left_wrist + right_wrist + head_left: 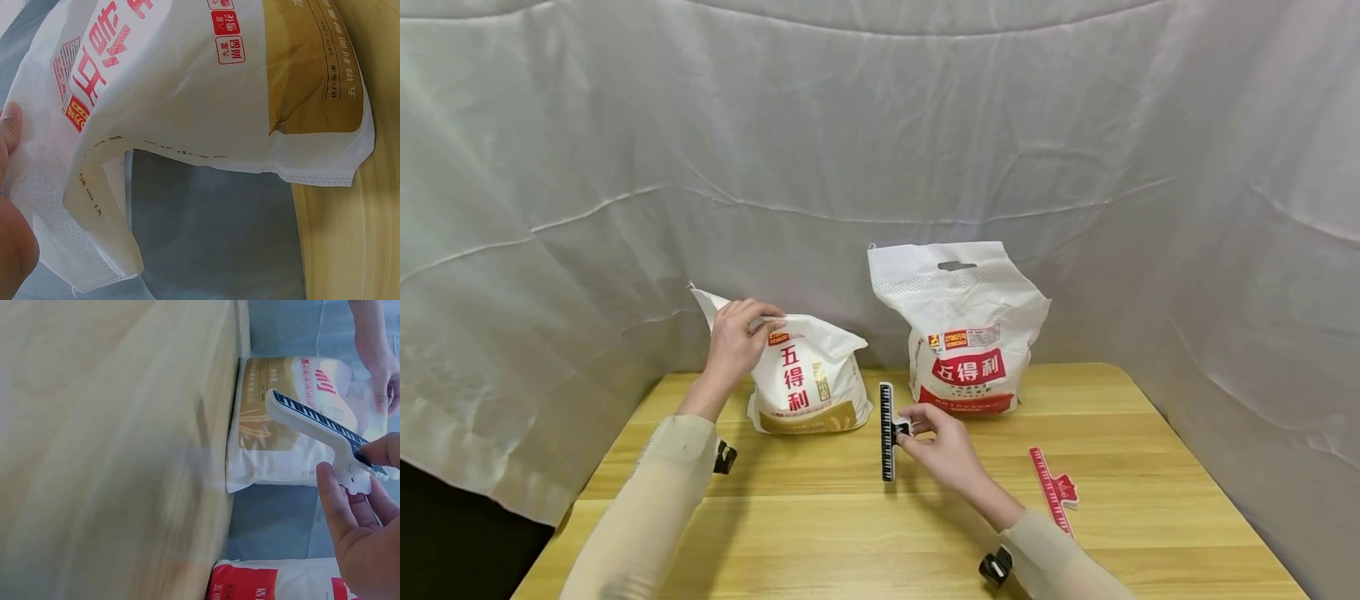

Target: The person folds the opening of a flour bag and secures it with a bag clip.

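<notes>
At the table's left rear stands a white flour bag [831, 367] with red lettering and a gold band, its top folded over toward the front. My left hand [733, 337] pinches the folded top edge near its left corner; in the left wrist view the bag's side [206, 112] creases below the fold. Between thumb and fingers of my right hand [946, 450] is a black-and-white clip [887, 437] with a piano-key pattern. Its long bar stands upright in the head view, in front of and between the bags. The right wrist view shows the clip's white edge [306, 428].
A second flour bag [966, 333], upright with a handle slot and red labels, stands at the right rear. A red piano-key clip [1051, 487] lies on the wooden table [820, 533] near my right forearm. Grey curtain [820, 150] hangs behind and at both sides.
</notes>
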`<state>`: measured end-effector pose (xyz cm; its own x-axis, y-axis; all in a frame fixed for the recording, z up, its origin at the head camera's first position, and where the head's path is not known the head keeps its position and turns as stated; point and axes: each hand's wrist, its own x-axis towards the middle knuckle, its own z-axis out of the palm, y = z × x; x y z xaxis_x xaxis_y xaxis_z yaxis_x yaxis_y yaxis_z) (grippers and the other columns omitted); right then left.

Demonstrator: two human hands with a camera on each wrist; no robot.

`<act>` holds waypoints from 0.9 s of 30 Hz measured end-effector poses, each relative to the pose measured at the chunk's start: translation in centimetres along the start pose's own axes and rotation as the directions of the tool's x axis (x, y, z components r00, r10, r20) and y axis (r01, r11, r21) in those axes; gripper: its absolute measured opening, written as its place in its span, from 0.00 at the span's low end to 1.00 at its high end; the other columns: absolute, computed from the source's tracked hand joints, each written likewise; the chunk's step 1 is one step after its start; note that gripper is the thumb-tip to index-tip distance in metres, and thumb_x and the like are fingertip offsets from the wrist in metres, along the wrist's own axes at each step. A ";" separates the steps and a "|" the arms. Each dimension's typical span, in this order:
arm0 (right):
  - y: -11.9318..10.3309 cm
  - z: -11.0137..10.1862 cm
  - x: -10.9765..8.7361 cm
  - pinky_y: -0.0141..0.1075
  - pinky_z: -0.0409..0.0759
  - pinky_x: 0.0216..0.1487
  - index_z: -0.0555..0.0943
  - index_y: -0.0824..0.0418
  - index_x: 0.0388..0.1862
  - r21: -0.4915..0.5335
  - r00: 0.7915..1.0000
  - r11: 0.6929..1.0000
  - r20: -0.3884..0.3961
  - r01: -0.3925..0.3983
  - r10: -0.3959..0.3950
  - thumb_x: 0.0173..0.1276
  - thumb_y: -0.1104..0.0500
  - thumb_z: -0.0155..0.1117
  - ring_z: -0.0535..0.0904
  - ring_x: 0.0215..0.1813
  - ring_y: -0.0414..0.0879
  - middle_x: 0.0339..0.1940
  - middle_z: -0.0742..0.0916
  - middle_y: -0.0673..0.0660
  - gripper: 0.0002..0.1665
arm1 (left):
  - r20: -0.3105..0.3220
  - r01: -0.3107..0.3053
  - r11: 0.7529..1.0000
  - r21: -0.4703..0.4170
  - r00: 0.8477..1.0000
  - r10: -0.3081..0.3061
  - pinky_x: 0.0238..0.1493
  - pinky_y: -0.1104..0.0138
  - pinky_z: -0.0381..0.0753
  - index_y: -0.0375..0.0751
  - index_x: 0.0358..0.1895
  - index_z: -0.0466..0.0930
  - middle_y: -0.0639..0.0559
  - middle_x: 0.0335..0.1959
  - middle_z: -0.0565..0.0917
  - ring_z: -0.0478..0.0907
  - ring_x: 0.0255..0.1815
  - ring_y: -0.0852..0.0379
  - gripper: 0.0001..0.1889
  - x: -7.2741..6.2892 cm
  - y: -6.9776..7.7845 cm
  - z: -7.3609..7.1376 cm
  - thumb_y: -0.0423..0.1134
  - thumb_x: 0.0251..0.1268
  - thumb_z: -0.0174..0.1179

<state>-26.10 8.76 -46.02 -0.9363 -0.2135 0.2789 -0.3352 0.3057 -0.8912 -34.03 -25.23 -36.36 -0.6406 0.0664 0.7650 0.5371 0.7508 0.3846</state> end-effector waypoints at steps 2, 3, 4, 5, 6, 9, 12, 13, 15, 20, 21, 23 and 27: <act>-0.3 0.1 0.2 0.33 0.87 0.47 0.85 0.63 0.54 0.014 1.000 1.000 -0.001 0.007 -0.007 0.64 0.68 0.74 0.84 0.48 0.48 0.50 0.88 0.55 0.18 | -0.002 0.001 1.000 0.002 1.000 -0.001 0.68 0.45 0.68 0.38 0.39 0.88 0.44 0.37 0.88 0.79 0.41 0.44 0.06 -0.1 0.0 0.0 0.26 0.60 0.72; -0.4 0.1 0.3 0.33 0.87 0.46 0.85 0.64 0.54 0.021 1.000 1.000 -0.005 0.013 -0.013 0.64 0.68 0.74 0.84 0.48 0.48 0.49 0.88 0.55 0.19 | -0.002 -0.001 1.000 0.002 1.000 0.001 0.68 0.45 0.68 0.38 0.39 0.88 0.44 0.37 0.88 0.79 0.41 0.44 0.06 -0.1 0.0 0.0 0.26 0.60 0.72; -0.5 0.2 0.4 0.33 0.87 0.46 0.85 0.63 0.54 0.030 1.000 0.999 -0.009 0.019 -0.019 0.64 0.68 0.74 0.84 0.47 0.48 0.48 0.88 0.55 0.19 | -0.001 -0.001 1.000 0.001 1.000 0.001 0.68 0.45 0.68 0.39 0.39 0.88 0.44 0.37 0.88 0.79 0.41 0.44 0.06 -0.1 0.0 0.0 0.26 0.60 0.72; -0.7 0.2 0.5 0.33 0.87 0.46 0.85 0.63 0.54 0.040 1.000 0.999 -0.015 0.026 -0.026 0.64 0.68 0.75 0.84 0.47 0.48 0.47 0.88 0.55 0.19 | -0.001 -0.002 1.000 0.000 1.000 0.002 0.68 0.45 0.68 0.39 0.39 0.88 0.44 0.37 0.88 0.79 0.41 0.44 0.07 -0.1 0.0 0.0 0.26 0.60 0.71; -0.8 0.3 0.7 0.33 0.87 0.46 0.85 0.64 0.54 0.046 0.999 0.998 -0.022 0.036 -0.035 0.63 0.68 0.75 0.84 0.47 0.48 0.46 0.88 0.55 0.19 | 0.000 -0.003 1.000 -0.003 1.000 0.003 0.68 0.45 0.68 0.39 0.39 0.88 0.44 0.37 0.88 0.79 0.41 0.45 0.07 -0.1 0.0 0.0 0.26 0.60 0.71; -1.2 0.4 1.2 0.33 0.88 0.45 0.85 0.63 0.54 0.050 0.997 0.997 -0.037 0.062 -0.061 0.63 0.68 0.76 0.85 0.46 0.48 0.43 0.88 0.55 0.20 | -0.002 -0.008 1.000 -0.007 1.000 0.008 0.67 0.45 0.68 0.39 0.39 0.88 0.45 0.37 0.88 0.79 0.41 0.45 0.07 -0.1 -0.1 0.0 0.26 0.60 0.71; -1.7 0.5 1.6 0.33 0.88 0.45 0.85 0.64 0.53 0.050 0.996 0.996 -0.042 0.080 -0.078 0.63 0.68 0.77 0.86 0.45 0.48 0.41 0.88 0.55 0.19 | -0.007 -0.011 1.000 -0.008 1.000 0.011 0.67 0.45 0.68 0.39 0.38 0.88 0.44 0.37 0.88 0.79 0.41 0.44 0.07 -0.1 -0.1 0.0 0.25 0.60 0.71; -1.8 0.5 1.8 0.33 0.88 0.45 0.86 0.63 0.53 0.051 0.996 0.995 -0.042 0.083 -0.081 0.63 0.67 0.77 0.86 0.45 0.47 0.41 0.88 0.55 0.19 | -0.008 -0.011 1.000 -0.008 1.000 0.011 0.67 0.45 0.68 0.39 0.38 0.88 0.45 0.37 0.88 0.79 0.41 0.44 0.07 -0.1 -0.1 0.0 0.25 0.60 0.71; -2.2 0.6 2.0 0.33 0.88 0.46 0.86 0.64 0.53 0.055 0.995 0.994 -0.042 0.094 -0.092 0.63 0.67 0.77 0.86 0.45 0.47 0.41 0.88 0.55 0.19 | -0.007 -0.009 1.000 -0.010 1.000 0.009 0.68 0.45 0.68 0.39 0.38 0.88 0.44 0.37 0.88 0.80 0.42 0.44 0.07 -0.2 -0.1 0.0 0.25 0.60 0.71; -2.8 0.7 3.0 0.35 0.88 0.46 0.86 0.64 0.54 0.047 0.987 0.987 -0.052 0.153 -0.151 0.63 0.67 0.77 0.86 0.45 0.49 0.42 0.89 0.56 0.20 | -0.007 -0.016 1.000 -0.013 1.000 0.016 0.69 0.45 0.68 0.39 0.39 0.88 0.44 0.37 0.88 0.80 0.41 0.44 0.06 -0.2 -0.2 0.1 0.26 0.60 0.72; -2.9 0.8 3.2 0.36 0.88 0.46 0.87 0.64 0.54 0.042 0.985 0.985 -0.056 0.167 -0.165 0.63 0.67 0.77 0.87 0.45 0.50 0.42 0.89 0.56 0.20 | -0.009 -0.022 1.000 -0.011 1.000 0.021 0.68 0.45 0.68 0.39 0.39 0.88 0.44 0.37 0.88 0.80 0.41 0.44 0.06 -0.2 -0.2 0.1 0.26 0.61 0.72; -3.1 0.8 3.6 0.36 0.89 0.46 0.87 0.63 0.55 0.031 0.982 0.983 -0.059 0.184 -0.182 0.63 0.67 0.77 0.87 0.46 0.51 0.44 0.89 0.57 0.20 | -0.011 -0.026 1.000 -0.011 1.000 0.026 0.68 0.45 0.68 0.39 0.39 0.88 0.45 0.37 0.88 0.79 0.41 0.45 0.06 -0.1 -0.3 0.1 0.27 0.61 0.72; -3.7 0.8 4.4 0.37 0.88 0.48 0.87 0.63 0.57 0.014 0.979 0.980 -0.053 0.199 -0.198 0.64 0.66 0.77 0.86 0.47 0.51 0.45 0.89 0.57 0.21 | -0.015 -0.030 0.999 -0.013 0.999 0.030 0.68 0.45 0.68 0.39 0.39 0.88 0.45 0.36 0.88 0.79 0.40 0.45 0.05 -0.1 -0.4 0.1 0.29 0.61 0.73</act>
<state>-28.84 5.95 -41.77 -0.8558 -0.2202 0.4681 -0.5129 0.2437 -0.8231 -34.23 -25.45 -36.71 -0.6160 0.0793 0.7837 0.5632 0.7399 0.3678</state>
